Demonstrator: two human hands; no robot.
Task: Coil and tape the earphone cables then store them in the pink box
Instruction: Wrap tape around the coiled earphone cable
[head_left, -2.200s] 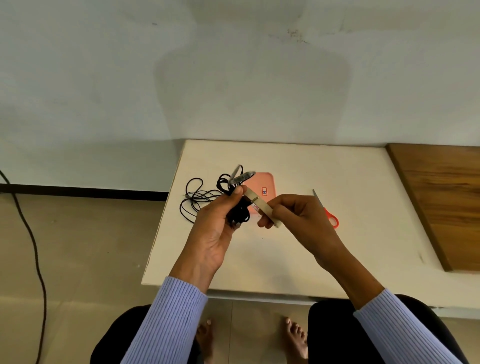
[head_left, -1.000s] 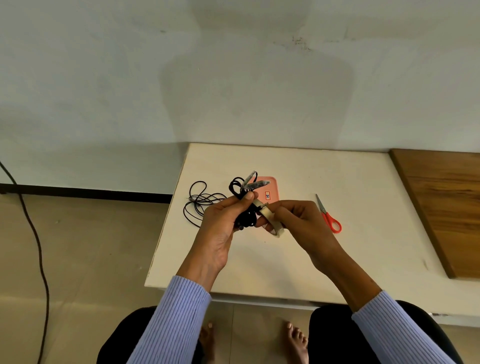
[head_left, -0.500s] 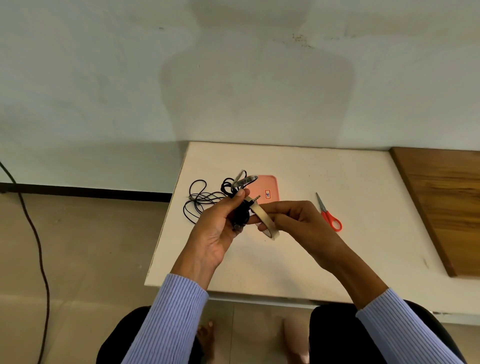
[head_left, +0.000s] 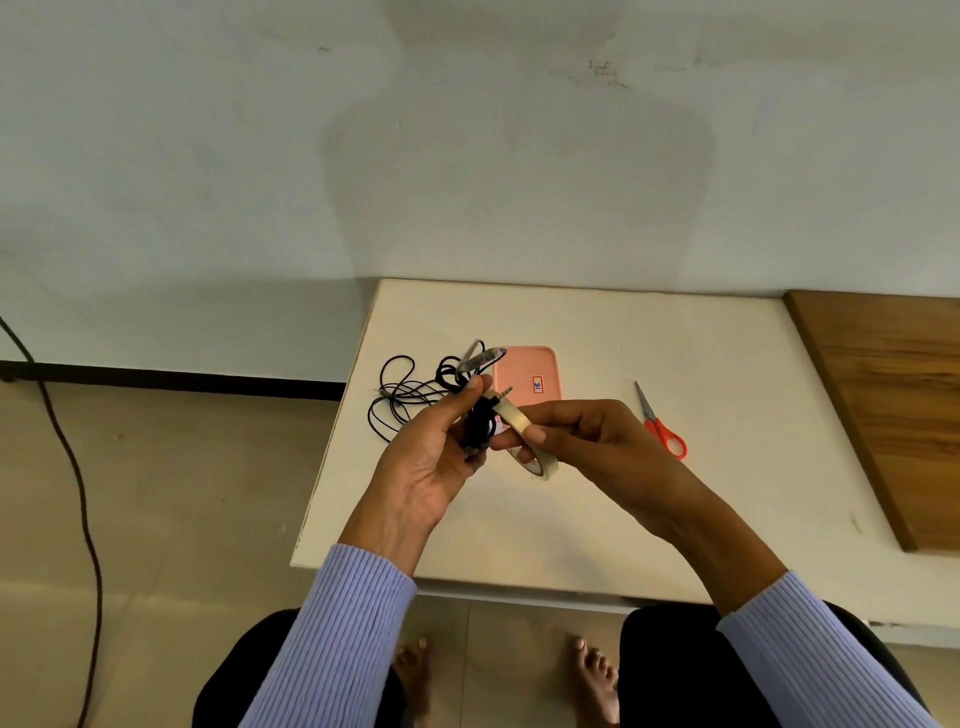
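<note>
— Table (head_left: 649, 332) first: what's on it?

— Pink box (head_left: 530, 371), lid on so contents can't be seen, red scissors (head_left: 660, 423) to its right, and a loose earphone cable (head_left: 397, 397) at the left edge, uncoiled.

— And in hand?

— Left hand (head_left: 431, 457) grips a coiled earphone cable (head_left: 478, 428); right hand (head_left: 587, 439) pinches the tape roll (head_left: 527, 439), strip touching the coil.

— Progress?

— Early, I'd judge: one coil being taped, none visibly stored, the other cable untouched.
</note>
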